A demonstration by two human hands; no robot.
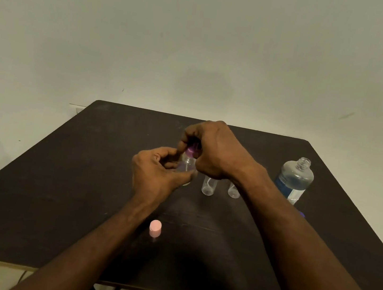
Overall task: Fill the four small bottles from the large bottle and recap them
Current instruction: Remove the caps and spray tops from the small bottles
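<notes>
My left hand (154,171) grips a small clear bottle (187,165) at the table's middle. My right hand (214,148) is closed over that bottle's purple cap (192,148) from above. Two more small clear bottles (208,186) (233,191) stand uncapped just to the right, partly hidden under my right wrist. The large clear bottle (294,178) with a blue-and-white label stands uncapped at the right. A pink cap (155,228) lies on the table nearer to me. A fourth small bottle is not visible.
The dark table (55,186) ends at a pale wall behind. A bit of blue-purple object (301,214) shows beside my right forearm, near the large bottle's base.
</notes>
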